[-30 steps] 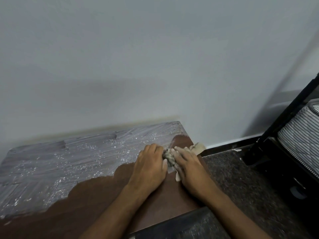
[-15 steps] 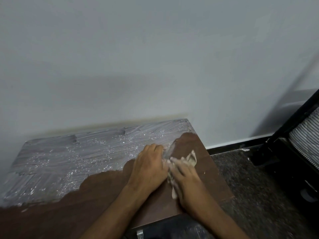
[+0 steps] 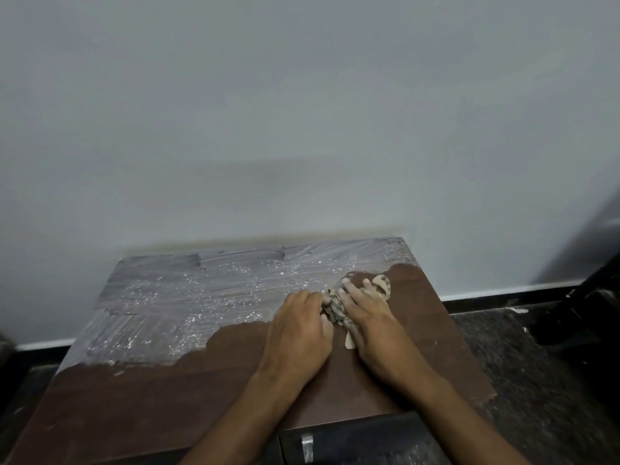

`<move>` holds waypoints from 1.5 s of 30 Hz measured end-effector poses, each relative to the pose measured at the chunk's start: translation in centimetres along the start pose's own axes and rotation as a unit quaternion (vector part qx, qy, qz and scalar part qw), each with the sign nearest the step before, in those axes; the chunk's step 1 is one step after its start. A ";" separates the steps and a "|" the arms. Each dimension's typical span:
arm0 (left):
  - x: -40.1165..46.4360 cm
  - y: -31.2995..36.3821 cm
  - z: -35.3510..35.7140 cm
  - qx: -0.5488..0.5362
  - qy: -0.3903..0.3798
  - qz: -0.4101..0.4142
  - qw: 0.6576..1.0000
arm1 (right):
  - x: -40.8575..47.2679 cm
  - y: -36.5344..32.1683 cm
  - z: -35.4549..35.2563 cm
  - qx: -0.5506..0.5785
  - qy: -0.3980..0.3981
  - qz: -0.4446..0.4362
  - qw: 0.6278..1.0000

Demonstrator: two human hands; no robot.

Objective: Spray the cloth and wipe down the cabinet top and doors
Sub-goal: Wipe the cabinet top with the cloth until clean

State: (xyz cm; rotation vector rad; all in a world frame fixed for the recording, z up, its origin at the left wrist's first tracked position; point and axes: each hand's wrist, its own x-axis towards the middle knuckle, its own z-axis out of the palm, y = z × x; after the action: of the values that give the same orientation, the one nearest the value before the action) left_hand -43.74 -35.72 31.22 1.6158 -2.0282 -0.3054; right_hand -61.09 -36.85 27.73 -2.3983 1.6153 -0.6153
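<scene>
On the left and back of the dark brown wooden cabinet top [image 3: 141, 391], a grey, streaky wet film flecked with white specks covers the surface up to the pale grey wall [image 3: 302, 112]; the near strip and the right corner are bare brown wood. The left hand [image 3: 298, 333] lies flat near the film's edge, fingers straight, its grip spread and pressing the bunched beige patterned cloth [image 3: 339, 307] from the left side. The cloth sits crumpled on the counter between the two hands, one lobe poking out beyond the fingers. The right hand [image 3: 372, 317] lies over it with fingers extended, pressing down, not clenched.

The step in hand looks like wiping the film off the top. To do it well, spread the cloth flatter so more of it meets the wood, keep even pressure, and work in overlapping strokes towards the back left. The specks may smear, so refold to a clean face. To the right lies dark speckled floor [image 3: 523, 380].
</scene>
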 end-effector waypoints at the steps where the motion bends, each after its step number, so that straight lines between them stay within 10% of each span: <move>1: -0.1 0.0 0.0 -0.005 -0.003 0.002 1.000 | -0.4 0.2 -0.3 -0.001 -0.007 -0.009 1.000; 35: 0.0 -1.6 -0.6 -0.015 0.029 0.028 0.999 | 3.5 -1.5 2.2 -0.046 0.026 0.121 0.991; 40: 0.3 -1.5 0.0 -0.039 0.032 0.028 0.998 | -1.5 -3.5 2.2 -0.028 0.002 -0.025 0.999; 45: 0.6 -0.9 1.0 -0.028 -0.003 0.069 0.997 | 3.0 3.6 0.0 -0.067 0.025 0.079 0.994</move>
State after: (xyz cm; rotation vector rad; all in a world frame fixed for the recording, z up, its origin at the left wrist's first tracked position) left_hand -43.67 -36.65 30.08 1.4337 -2.1049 -0.3145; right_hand -63.18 -41.03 27.12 -2.3318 1.9025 -0.5576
